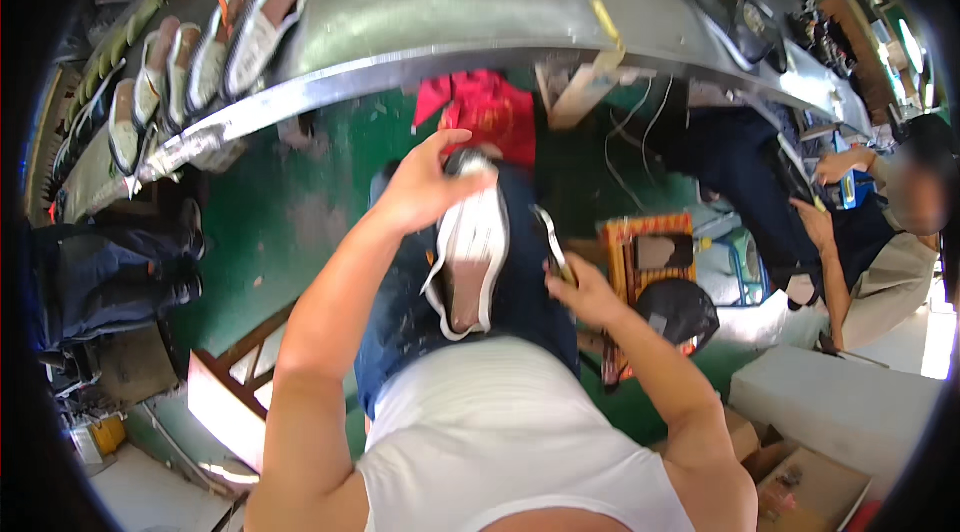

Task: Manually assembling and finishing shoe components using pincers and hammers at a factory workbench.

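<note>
- Shoe [470, 257], white with a dark inside, lies on my lap against the blue jeans [400, 322], its opening facing up and its toe pointing away from me.
- I see the long metal tabletop [450, 17] curving across the top of the view, well beyond the shoe, above the green floor [290, 202].
- A row of white shoes [200, 57] stands on the tabletop's left end; dark shoes [735, 17] lie toward its right end.
- Another person [880, 232] sits at the far right, both hands near the tabletop's edge.
- My left hand [425, 187] is clamped over the far end of the shoe, fingers curled on it.
- My right hand [585, 292] is closed around a slim metal tool [552, 242], just beside the shoe's right edge.
- A red cloth [480, 112] lies beyond the shoe, under the tabletop.
</note>
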A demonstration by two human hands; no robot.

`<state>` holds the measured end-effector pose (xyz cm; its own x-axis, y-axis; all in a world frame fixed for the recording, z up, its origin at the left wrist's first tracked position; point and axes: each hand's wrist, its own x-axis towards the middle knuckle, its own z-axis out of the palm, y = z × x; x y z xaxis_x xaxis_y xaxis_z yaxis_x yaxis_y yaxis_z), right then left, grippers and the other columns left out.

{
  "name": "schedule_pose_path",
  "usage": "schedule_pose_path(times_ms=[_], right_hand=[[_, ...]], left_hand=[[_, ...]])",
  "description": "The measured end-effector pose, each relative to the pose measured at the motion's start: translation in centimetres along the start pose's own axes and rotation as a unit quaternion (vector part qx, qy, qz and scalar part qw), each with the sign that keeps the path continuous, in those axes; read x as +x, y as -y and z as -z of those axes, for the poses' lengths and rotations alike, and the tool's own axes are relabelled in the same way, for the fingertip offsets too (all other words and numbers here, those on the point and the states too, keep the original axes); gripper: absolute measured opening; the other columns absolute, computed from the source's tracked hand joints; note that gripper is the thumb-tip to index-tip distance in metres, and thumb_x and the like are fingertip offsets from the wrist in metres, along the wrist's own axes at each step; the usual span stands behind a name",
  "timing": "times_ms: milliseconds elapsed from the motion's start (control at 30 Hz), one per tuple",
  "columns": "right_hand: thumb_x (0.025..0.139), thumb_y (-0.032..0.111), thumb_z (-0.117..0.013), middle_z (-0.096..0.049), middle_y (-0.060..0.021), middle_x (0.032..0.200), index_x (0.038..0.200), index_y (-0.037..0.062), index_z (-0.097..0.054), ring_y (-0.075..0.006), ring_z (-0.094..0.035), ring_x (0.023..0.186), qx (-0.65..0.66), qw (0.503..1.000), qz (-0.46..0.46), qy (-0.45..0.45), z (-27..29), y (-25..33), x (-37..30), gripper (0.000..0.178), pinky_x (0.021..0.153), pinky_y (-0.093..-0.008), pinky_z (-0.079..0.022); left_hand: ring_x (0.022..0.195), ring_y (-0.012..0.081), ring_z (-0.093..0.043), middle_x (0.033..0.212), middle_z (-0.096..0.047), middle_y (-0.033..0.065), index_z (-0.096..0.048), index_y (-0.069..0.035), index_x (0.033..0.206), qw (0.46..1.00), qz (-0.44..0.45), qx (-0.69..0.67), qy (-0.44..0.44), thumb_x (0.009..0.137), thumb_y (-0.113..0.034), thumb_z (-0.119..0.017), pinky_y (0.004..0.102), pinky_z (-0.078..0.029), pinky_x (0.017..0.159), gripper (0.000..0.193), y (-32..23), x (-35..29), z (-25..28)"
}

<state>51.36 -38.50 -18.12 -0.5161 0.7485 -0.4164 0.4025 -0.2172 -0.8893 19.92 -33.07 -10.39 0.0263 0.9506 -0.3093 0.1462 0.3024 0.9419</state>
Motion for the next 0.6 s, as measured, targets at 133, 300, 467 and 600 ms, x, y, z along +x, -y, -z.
schedule_pose_path(times_ms=[133, 300, 467, 600], right_hand=[[0.093, 0.018, -0.063, -0.058, -0.0033, 0.085, 0.117, 0.0027, -0.057, -0.0119, -0.054, 0.075, -0.049, 0.997, -0.044, 0.044, 0.5, 2.8, -0.2, 0.029, 0.071, -0.0290, -0.047], [0.092, 0.021, -0.061, -0.061, -0.0161, 0.082, 0.112, 0.0008, -0.058, -0.0264, -0.059, 0.075, -0.163, 0.972, -0.088, 0.144, 0.9, 5.6, 0.5, 0.028, 0.072, -0.0367, -0.047], [0.090, 0.019, -0.059, -0.063, -0.0227, 0.087, 0.107, -0.0012, -0.057, -0.0372, -0.063, 0.084, -0.254, 0.943, 0.011, 0.214, 0.6, 8.1, 3.0, 0.027, 0.076, -0.0430, -0.048], [0.090, 0.023, -0.059, -0.065, -0.0223, 0.086, 0.103, -0.0028, -0.057, -0.0383, -0.064, 0.084, -0.390, 0.853, -0.074, 0.338, 1.4, 12.6, 6.9, 0.029, 0.075, -0.0454, -0.048]], left_hand=[[0.127, 0.0317, -0.049, 0.141, -0.047, 0.0211, -0.020, 0.002, 0.152, 0.997, 0.025, 0.054, 0.046, 0.074, -0.032, -0.083, 0.0350, -0.036, 0.110, 0.106, 7.5, -1.9, -3.7], [0.104, 0.0398, -0.061, 0.113, -0.062, 0.0245, -0.051, 0.001, 0.131, 0.940, -0.007, 0.324, -0.102, 0.083, -0.027, -0.071, 0.0435, -0.049, 0.091, 0.059, 9.5, -6.9, -4.9], [0.071, 0.0368, -0.066, 0.077, -0.067, 0.0156, -0.069, -0.003, 0.095, 0.919, -0.097, 0.339, -0.176, 0.088, -0.017, -0.063, 0.0452, -0.053, 0.065, 0.017, 9.4, -8.0, -6.0], [0.071, 0.0362, -0.066, 0.078, -0.067, 0.0178, -0.071, -0.003, 0.095, 0.922, -0.139, 0.318, -0.172, 0.091, -0.014, -0.062, 0.0406, -0.052, 0.063, 0.015, 8.6, -8.0, -6.8]])
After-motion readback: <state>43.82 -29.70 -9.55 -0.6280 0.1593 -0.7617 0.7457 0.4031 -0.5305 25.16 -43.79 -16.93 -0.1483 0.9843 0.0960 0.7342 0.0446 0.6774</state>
